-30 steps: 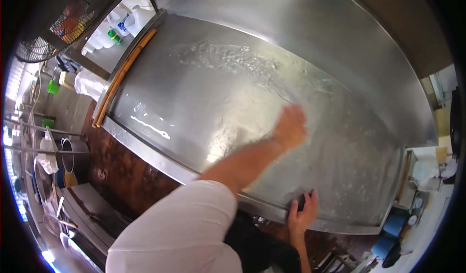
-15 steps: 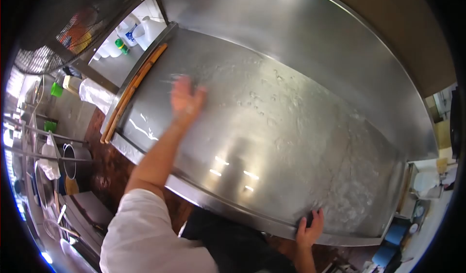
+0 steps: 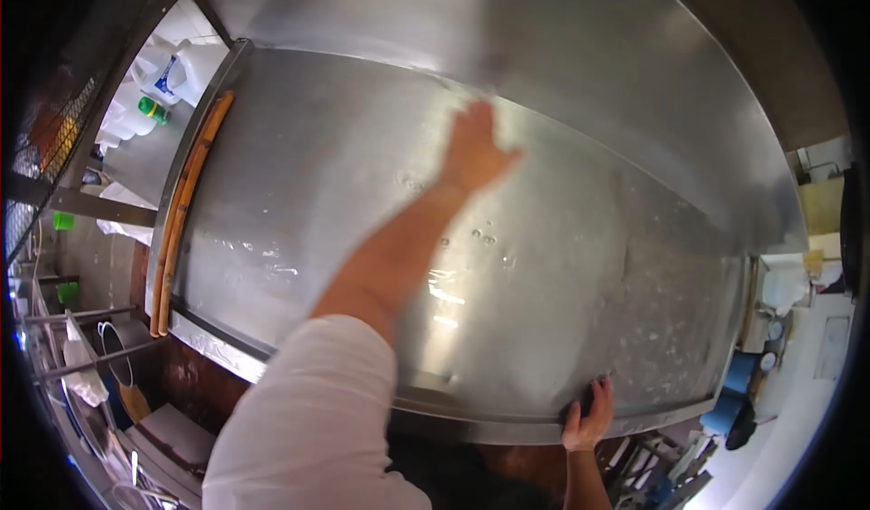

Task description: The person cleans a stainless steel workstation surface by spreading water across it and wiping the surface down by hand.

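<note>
My left hand (image 3: pixel 476 152), slightly blurred, is over the back part of a wet steel surface (image 3: pixel 544 283), near its rear wall. Its fingers are stretched out with the thumb apart, and nothing shows in it. At the front right edge rests my right hand (image 3: pixel 589 417), thumb and fingers apart. A dark patch lies between them; whether it is a shadow or an object is unclear. Water drops and wet streaks mark the steel near the middle and the right.
Long wooden sticks (image 3: pixel 186 211) lie along the left rim. White jugs (image 3: pixel 186 71) and a green-capped container (image 3: pixel 154 110) stand beyond it. A metal pot (image 3: pixel 127 351) is at lower left, with blue items (image 3: pixel 741 371) at lower right. A steel wall (image 3: pixel 580 57) rises behind.
From the right-middle, my left hand swept to the left side, then back right and toward the rear wall. The water streaks have shifted and thinned. My right hand stays at the front edge.
</note>
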Available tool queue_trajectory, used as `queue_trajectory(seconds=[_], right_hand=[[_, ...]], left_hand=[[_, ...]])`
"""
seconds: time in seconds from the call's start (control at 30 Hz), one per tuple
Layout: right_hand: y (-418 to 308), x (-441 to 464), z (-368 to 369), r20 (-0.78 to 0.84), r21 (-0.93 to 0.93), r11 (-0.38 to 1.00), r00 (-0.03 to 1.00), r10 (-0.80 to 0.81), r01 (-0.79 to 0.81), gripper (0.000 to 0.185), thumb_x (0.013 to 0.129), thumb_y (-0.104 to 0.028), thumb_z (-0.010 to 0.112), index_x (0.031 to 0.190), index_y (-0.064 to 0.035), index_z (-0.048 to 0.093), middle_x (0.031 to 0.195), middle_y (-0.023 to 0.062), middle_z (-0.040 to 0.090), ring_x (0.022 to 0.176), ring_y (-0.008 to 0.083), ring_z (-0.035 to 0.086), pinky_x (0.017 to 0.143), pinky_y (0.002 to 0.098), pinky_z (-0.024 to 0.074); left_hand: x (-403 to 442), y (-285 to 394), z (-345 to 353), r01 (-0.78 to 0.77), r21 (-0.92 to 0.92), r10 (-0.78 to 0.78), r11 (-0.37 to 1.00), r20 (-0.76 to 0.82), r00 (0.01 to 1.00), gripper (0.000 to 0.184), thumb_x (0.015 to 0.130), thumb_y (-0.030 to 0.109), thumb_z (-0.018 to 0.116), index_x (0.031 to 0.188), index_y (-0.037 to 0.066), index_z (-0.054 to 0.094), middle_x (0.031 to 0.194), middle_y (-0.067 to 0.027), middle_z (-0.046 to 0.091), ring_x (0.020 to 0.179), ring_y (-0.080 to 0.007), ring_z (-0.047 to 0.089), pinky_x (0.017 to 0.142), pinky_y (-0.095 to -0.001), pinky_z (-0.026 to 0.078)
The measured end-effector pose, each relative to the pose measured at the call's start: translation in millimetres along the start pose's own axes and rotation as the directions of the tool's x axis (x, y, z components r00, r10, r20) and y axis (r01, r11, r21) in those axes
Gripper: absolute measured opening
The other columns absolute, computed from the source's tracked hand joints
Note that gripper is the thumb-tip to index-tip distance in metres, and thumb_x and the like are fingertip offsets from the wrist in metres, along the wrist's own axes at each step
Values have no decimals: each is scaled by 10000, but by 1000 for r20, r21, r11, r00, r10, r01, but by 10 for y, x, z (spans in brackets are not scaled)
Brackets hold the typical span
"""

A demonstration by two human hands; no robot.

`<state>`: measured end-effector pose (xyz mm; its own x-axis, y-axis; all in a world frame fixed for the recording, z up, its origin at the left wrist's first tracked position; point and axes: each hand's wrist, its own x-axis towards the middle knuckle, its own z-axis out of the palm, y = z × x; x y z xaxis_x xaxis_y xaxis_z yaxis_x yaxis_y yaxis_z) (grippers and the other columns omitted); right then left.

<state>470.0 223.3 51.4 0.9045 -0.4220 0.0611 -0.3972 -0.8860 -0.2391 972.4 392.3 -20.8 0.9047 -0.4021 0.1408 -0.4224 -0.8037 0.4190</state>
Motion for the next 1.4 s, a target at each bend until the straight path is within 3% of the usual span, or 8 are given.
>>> queue_trajectory(seconds=[0.2,0.3,0.47,0.57,0.7,0.93,1.17,1.4], right_hand=[[89,-19,36,-46,-7,1000,999,-8,8,545,841,-305,584,1274,23,541,1394,297,476,1260,481,468,1065,528,356],[90,-42,69,-55,12,1000,998,23,-22,544,827,-282,592,1278,16,540,1394,284,483,1264,470,468,1067,521,357],[64,-37,51,-61,53,998,997,49,-45,512,823,-249,600,1258,19,562,1391,284,487,1273,468,459,1084,517,344],[38,-29,25,-64,60,993,992,106,-102,501,823,-250,613,1249,11,575,1389,279,492,1280,454,460,1087,513,344],[-218,214,341,-154,224,955,961,231,-194,487,825,-254,637,1243,-9,583,1379,266,507,1281,439,467,1076,521,351],[-3637,1143,1298,-43,556,532,661,-749,639,651,909,-355,590,1436,-25,395,1532,270,285,1412,424,300,1147,530,265],[-2742,2437,1273,240,143,969,943,-230,200,718,1008,-443,369,1526,23,198,1616,214,99,1505,351,63,1219,479,19],[-581,2672,668,50,23,982,981,186,-187,744,974,-464,427,1525,0,241,1577,232,242,1479,384,172,1201,492,126]], left_hand=[[-1196,2589,598,-173,-679,535,713,368,760,825,900,581,551,1389,-71,421,1488,-301,346,1419,-400,305,1183,-511,177],[-1606,2811,603,-73,-897,629,436,247,737,668,877,515,637,1324,27,549,1470,-286,386,1383,-409,361,1140,-515,265],[-1552,666,-241,-418,-603,337,679,-250,908,520,841,316,754,1322,192,602,1510,-196,382,1396,-354,348,1114,-512,311],[-1952,-1068,-875,-68,40,77,997,-289,954,622,944,335,618,1479,98,405,1580,-169,275,1487,-319,187,1185,-472,190],[-2825,-2441,-1856,438,254,-373,862,-267,889,722,946,474,554,1503,67,340,1565,-189,295,1464,-367,229,1181,-489,196],[-3052,-2722,-1767,477,373,-378,796,-308,873,698,941,481,568,1494,98,381,1557,-179,323,1449,-353,270,1170,-519,185],[-3081,-3077,-1707,493,485,-407,722,-279,870,689,976,543,467,1522,143,338,1581,-138,297,1459,-343,257,1169,-507,201],[-2711,-2643,-1290,443,537,-340,718,-286,896,657,998,515,445,1493,90,375,1532,-157,376,1419,-349,326,1164,-482,235]])
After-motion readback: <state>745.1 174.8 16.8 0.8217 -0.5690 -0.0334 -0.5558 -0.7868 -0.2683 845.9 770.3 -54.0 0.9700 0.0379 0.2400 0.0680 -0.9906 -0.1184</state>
